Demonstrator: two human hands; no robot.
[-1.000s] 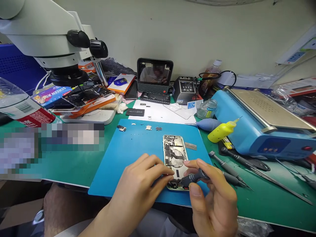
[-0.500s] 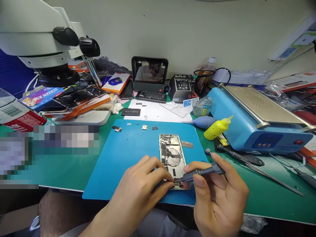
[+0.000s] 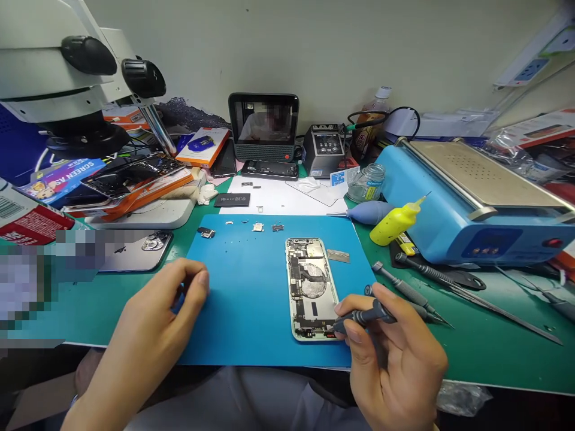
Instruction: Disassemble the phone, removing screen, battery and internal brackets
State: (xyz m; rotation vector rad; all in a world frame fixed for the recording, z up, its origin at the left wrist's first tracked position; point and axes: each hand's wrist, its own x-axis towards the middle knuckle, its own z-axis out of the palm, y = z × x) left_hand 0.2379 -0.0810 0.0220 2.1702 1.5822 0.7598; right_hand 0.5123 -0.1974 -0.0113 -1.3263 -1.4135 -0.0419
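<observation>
An opened phone with its inner parts bare lies on the blue mat. My right hand grips a dark screwdriver between thumb and fingers, its tip over the phone's lower end. At the mat's left edge, apart from the phone, my left hand is closed with thumb and forefinger together; whatever they may hold is hidden. Small phone parts rest along the mat's far edge, among them a metal piece, a dark connector piece and a black-and-silver module.
A thin metal plate lies beside the phone. To the right are more screwdrivers, tweezers, a yellow bottle, an air blower and a blue heating machine. A microscope overhangs the left; a battery sits on white paper.
My left hand has left the phone's lower end and moved left to the mat's edge. My right hand keeps the screwdriver at the phone's lower end. The view has shifted slightly.
</observation>
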